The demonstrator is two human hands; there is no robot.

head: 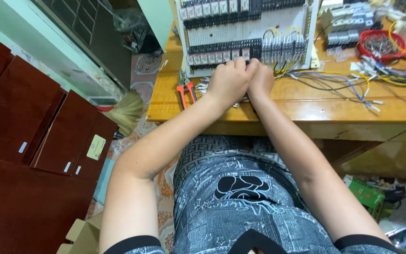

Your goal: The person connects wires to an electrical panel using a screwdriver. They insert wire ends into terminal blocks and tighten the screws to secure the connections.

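My left hand (229,81) and my right hand (261,79) are pressed together, fingers curled, at the near edge of a white perforated electrical panel (269,21) that lies on the wooden table (306,106). The panel carries rows of black and grey terminal blocks and relays (222,47), with yellow and blue wires looping out on its right side. Whatever the fingers pinch is hidden behind the knuckles. Red-handled pliers (186,91) lie on the table just left of my left hand.
Loose blue, black and yellow wires (353,82) spread over the table's right part, beside a red bowl of small parts (379,44) and grey components (346,28). Dark red boards (29,141) stand on the left. A broom (125,110) lies by the table's left end.
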